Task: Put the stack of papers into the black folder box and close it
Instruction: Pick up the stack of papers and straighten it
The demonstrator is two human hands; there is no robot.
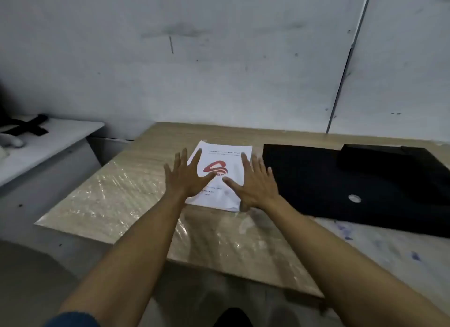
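Where the view begins at its lower edge, two bare forearms extend forward over a wooden table (136, 204) whose top is covered in clear plastic film. Beyond them, the left hand (186, 178) lies flat with fingers spread on the left edge of the stack of papers (225, 161); it grips nothing. The right hand (255, 184) lies likewise flat and spread on the right edge of the stack, thumb pointing inward over the sheet, with nothing clasped. The stack rests flat on the table, between the hands, its top sheet white with a red logo and lines of small print. Just beside the stack, to the right, the black folder box (341, 187) lies opened out flat on the table, apart from the papers. Behind the table stands a scuffed grey wall (219, 58). Far left, a white side table (60, 136) carries a black strap.
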